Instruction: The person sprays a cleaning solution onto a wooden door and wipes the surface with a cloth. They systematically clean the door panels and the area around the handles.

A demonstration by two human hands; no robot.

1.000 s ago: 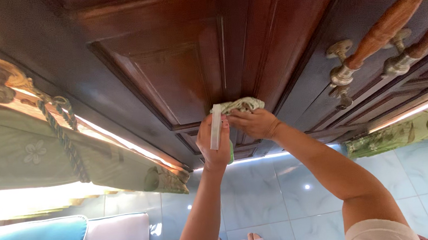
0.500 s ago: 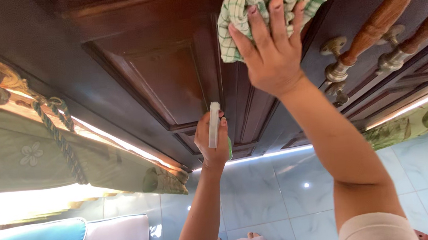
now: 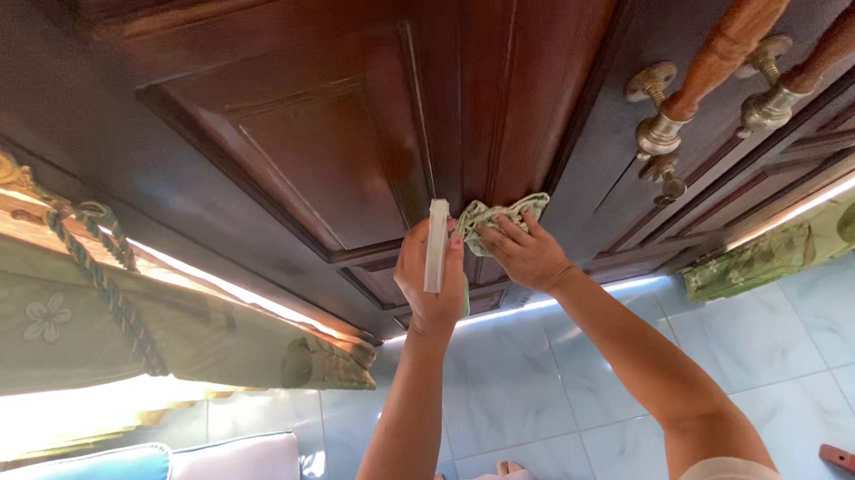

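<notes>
Right hand (image 3: 524, 255) presses a checked green cloth (image 3: 499, 214) flat against the wooden door (image 3: 321, 147), low on its panel. Left hand (image 3: 430, 280), beside the cloth, grips a white spray bottle (image 3: 436, 245) upright, nozzle toward the door.

The door (image 3: 341, 146) is dark wood, varnished to a soft gloss. The checked cloth (image 3: 501, 215) looks woven and matt (crumpled too). The spray bottle (image 3: 436, 244) is smooth white plastic. The handles (image 3: 734, 33) are turned wood on dull brass-coloured metal mounts (image 3: 656, 134). The floor tiles (image 3: 558, 381) are glossy.
</notes>
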